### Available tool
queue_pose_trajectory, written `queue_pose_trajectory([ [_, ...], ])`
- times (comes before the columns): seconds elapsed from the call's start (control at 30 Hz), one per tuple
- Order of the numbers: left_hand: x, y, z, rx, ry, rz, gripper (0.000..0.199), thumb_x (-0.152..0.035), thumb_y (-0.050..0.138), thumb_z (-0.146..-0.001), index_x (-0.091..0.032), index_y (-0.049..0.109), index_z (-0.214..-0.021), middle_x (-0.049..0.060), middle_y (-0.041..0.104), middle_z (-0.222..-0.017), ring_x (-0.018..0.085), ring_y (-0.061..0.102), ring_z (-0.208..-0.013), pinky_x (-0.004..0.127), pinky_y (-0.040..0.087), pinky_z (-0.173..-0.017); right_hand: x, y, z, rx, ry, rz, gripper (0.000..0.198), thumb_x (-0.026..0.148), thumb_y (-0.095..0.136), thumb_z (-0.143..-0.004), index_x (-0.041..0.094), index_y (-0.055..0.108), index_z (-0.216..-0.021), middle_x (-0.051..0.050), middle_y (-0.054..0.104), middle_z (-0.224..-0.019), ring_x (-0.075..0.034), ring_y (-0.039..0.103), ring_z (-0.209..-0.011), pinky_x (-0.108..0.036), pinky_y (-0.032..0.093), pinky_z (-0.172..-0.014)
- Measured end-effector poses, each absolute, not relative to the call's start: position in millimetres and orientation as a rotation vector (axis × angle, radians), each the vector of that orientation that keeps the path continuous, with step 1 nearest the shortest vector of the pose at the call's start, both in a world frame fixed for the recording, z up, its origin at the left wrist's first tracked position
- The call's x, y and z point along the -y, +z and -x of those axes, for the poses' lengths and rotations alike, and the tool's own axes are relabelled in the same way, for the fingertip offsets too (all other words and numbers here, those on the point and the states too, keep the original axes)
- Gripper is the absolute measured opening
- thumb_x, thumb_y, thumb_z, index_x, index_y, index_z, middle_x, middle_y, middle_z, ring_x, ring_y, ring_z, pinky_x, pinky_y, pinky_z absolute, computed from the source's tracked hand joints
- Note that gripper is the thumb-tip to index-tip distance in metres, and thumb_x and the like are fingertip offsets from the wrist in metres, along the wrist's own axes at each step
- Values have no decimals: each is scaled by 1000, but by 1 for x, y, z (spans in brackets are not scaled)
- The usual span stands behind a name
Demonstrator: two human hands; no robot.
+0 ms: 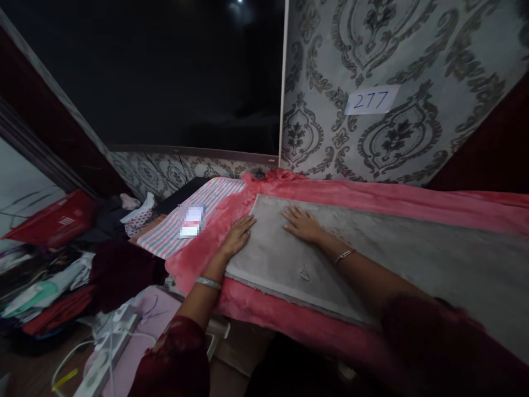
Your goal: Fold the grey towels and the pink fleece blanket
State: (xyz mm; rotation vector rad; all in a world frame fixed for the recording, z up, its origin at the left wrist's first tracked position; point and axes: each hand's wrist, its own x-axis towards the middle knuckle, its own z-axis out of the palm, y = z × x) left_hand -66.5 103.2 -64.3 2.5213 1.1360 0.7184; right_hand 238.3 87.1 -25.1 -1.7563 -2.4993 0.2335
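Both hands lie flat with fingers spread on the grey cloth (372, 259): the left hand (238, 234) at its near-left edge, the right hand (301, 223) just beside it, further in. The cloth lies on a pink blanket (372, 196). Left of the cloth sits a striped sheet (206, 212), beyond it a clothes pile (61, 275).

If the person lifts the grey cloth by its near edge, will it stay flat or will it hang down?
The grey cloth would probably hang down: it lies thin and flat, following the pink blanket beneath. It looks light, since both the left hand and the right hand rest flat on it. On fuzzy fabric it likely drags rather than slides.
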Motion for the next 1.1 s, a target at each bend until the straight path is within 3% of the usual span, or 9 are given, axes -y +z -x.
queue_pose_trajectory([
  [0.13, -101, -63, 68, -1088, 779, -2490, 55, -26, 44, -92, -22, 53, -146, 9, 45, -157, 25, 38, -148, 52, 27, -123, -49, -33, -205, 2725, 221, 1372, 68, 64, 32, -101, 30, 30, -160, -11, 15, -168, -36, 12, -154, -64, 15, -119],
  [0.3, -90, -52, 63, -1184, 697, -2451, 57, -24, 43, -90, -22, 53, -146, 6, 44, -159, 22, 36, -149, 48, 25, -125, 34, -25, -168, 2912, 578, 792, 69, 64, 38, -100, 31, 30, -160, -7, 13, -169, -32, 5, -155, -61, 5, -122],
  [0.43, -85, -45, 59, -1262, 662, -2422, 56, -25, 44, -90, -21, 55, -145, 6, 42, -160, 23, 35, -149, 48, 26, -125, 52, -18, -161, 2832, 808, 549, 64, 61, 36, -103, 28, 37, -158, -6, 27, -166, -23, 17, -154, -48, 14, -125],
  [0.53, -85, -46, 58, -1261, 698, -2404, 56, -25, 42, -90, -19, 55, -144, 8, 43, -159, 24, 36, -148, 48, 26, -124, 13, -13, -171, 2674, 738, 726, 65, 56, 30, -105, 19, 34, -159, -9, 34, -162, -19, 28, -151, -39, 22, -124],
  [0.7, -87, -49, 61, -1268, 756, -2297, 69, -23, 43, -87, -14, 38, -155, 9, 38, -162, 23, 33, -150, 44, 23, -126, -74, -8, -191, 2509, 455, 1321, 66, 49, 31, -105, 13, 29, -160, -16, 23, -166, -29, 17, -154, -52, 16, -125],
  [0.83, -86, -51, 61, -1284, 836, -2096, 65, -37, 36, -97, -16, 30, -158, 7, 32, -165, 20, 29, -152, 42, 21, -127, -87, -13, -171, 2539, 356, 1649, 66, 51, 35, -104, 20, 26, -162, -16, 14, -168, -33, 13, -154, -57, 16, -122],
  [0.93, -85, -51, 58, -1243, 910, -1970, 68, -50, 27, -101, -14, 31, -158, 8, 33, -165, 20, 31, -151, 40, 23, -126, -59, -20, -140, 2648, 295, 1478, 71, 58, 42, -101, 21, 30, -161, -16, 14, -168, -36, 8, -154, -60, 10, -122],
  [1.1, -85, -46, 59, -1192, 980, -1879, 80, -63, 10, -99, -12, 39, -154, 9, 41, -160, 22, 37, -149, 41, 28, -125, 16, -29, -97, 2785, 573, 1038, 86, 64, 45, -97, 12, 22, -162, -20, 12, -167, -32, 6, -155, -54, 7, -125],
])
